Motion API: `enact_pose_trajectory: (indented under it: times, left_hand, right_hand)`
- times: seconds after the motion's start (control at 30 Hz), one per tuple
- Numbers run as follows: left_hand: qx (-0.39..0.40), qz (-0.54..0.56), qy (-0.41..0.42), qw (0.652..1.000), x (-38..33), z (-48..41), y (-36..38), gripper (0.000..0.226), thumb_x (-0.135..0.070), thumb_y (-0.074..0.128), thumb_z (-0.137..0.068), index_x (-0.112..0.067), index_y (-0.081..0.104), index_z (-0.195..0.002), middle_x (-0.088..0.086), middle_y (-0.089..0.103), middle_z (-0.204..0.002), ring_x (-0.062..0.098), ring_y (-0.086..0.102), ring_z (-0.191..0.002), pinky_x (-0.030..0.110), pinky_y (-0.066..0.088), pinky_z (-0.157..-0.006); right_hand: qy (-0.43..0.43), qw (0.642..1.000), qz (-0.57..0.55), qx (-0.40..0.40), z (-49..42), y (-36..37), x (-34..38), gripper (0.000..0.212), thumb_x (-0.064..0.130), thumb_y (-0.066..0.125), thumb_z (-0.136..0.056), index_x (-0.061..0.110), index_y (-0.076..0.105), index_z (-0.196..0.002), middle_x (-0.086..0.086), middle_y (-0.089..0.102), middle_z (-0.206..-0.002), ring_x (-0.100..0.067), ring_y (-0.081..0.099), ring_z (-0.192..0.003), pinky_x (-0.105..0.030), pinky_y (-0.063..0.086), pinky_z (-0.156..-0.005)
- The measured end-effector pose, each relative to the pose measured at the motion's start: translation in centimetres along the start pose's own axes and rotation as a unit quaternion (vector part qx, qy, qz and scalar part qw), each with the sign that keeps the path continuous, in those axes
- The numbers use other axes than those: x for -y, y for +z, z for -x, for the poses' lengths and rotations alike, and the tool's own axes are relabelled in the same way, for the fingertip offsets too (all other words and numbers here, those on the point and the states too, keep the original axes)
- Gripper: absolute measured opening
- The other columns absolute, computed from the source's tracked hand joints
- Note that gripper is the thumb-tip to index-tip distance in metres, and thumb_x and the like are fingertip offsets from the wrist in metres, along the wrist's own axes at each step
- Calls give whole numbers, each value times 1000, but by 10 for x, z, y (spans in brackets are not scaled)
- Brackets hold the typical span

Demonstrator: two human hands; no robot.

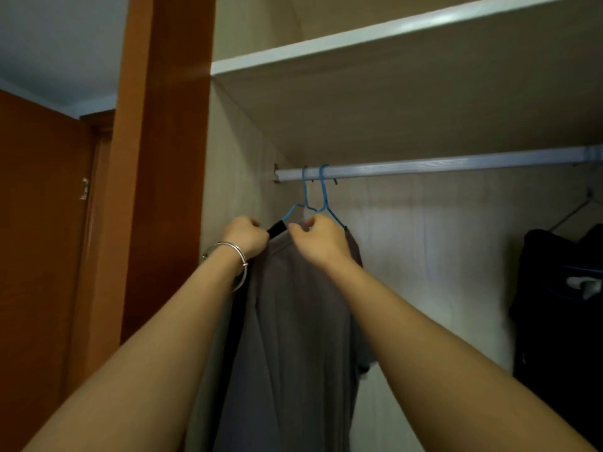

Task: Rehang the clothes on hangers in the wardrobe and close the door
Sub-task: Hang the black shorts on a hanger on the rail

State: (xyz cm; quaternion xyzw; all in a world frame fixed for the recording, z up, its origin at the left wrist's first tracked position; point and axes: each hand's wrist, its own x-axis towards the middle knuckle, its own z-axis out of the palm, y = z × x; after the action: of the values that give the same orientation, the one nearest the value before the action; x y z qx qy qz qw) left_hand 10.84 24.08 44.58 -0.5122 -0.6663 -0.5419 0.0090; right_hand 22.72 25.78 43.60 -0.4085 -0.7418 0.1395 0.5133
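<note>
The left grip (pixel 246 234) curls on the shirt (pixel 293 321); the right grip (pixel 321 243) pinches its collar. Hangers (pixel 323 194) hook the rod (pixel 424 165) just above.

Plain grey shirt (pixel 293 321) under the fingers, black garment (pixel 277 227) just left of them, blue hangers (pixel 323 194) above (silvery rail (pixel 424 164), orange-brown door (pixel 163 158)).

I see two bare arms (pixel 156 337) in my view. Just below the left hand (pixel 244 234) sits a thin, shiny silver bangle (pixel 235 247) with a tiny bead (pixel 244 264), and a second thin ring (pixel 242 278) hangs lower.
</note>
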Motion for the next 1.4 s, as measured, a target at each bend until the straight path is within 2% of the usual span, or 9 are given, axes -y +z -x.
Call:
enact_pose_trajectory:
  times: [0.13,0.2,0.27,0.43,0.7,0.97,1.17,1.27,1.4]
  left_hand:
    - [66,-36,21,997,-1,-9,3,32,-18,55,-86,6,65,-104,27,64,-111,37,62,-101,32,46,-75]
    - [89,-65,43,993,-2,-11,7,33,-21,53,-86,6,66,-100,28,65,-108,37,63,-93,29,42,-69]
    - [96,-100,69,988,-5,-8,14,31,-20,50,-87,5,63,-100,28,64,-109,38,62,-99,31,44,-71]
    - [82,-176,137,971,-23,4,34,33,-16,37,-96,6,58,-110,26,58,-121,38,53,-113,35,42,-88]
    - [35,-263,165,950,-43,17,39,29,-4,38,-93,5,52,-117,25,52,-123,39,54,-111,37,45,-89]
    - [16,-371,186,910,-47,28,40,35,5,39,-89,3,49,-121,20,50,-125,36,52,-115,37,47,-88]
    - [8,-374,197,906,-39,30,39,34,3,37,-90,3,48,-123,21,50,-124,38,53,-113,39,46,-88]
    - [9,-356,200,913,-38,37,40,31,-3,39,-91,3,51,-118,23,53,-121,40,55,-111,41,47,-86]
    - [-2,-329,215,920,-30,44,39,28,-11,42,-91,2,49,-115,24,54,-119,41,55,-107,40,42,-74]
  right_hand:
    - [94,994,-40,45,-27,25,7,51,40,57,-77,2,56,-110,-16,64,-111,-34,63,-100,-43,54,-86]
    - [110,991,-31,67,-32,25,3,35,37,52,-78,6,55,-94,-15,62,-102,-32,63,-95,-45,54,-86]
    - [103,992,25,64,-29,13,-1,25,30,47,-83,12,60,-96,-18,63,-109,-34,63,-101,-43,53,-88]
    - [82,989,120,21,-27,-27,-20,33,17,46,-89,1,59,-115,-21,59,-123,-37,57,-112,-37,48,-86]
    - [81,993,80,-20,-23,-39,-29,31,16,42,-94,-2,58,-114,-23,58,-122,-38,55,-112,-36,46,-91]
    - [77,995,54,-18,-16,-41,-27,31,12,36,-97,-5,57,-112,-23,59,-119,-36,57,-108,-30,41,-76]
    - [85,995,47,-19,-12,-45,-30,30,12,38,-97,-6,56,-113,-24,57,-120,-37,55,-110,-35,46,-87]
    - [78,996,43,-3,-7,-47,-32,32,16,38,-97,-7,57,-108,-21,57,-103,-33,55,-97,-33,43,-77]
    - [81,996,37,8,0,-51,-33,30,18,43,-94,9,50,-66,-6,46,-68,-25,49,-75,-27,38,-59]
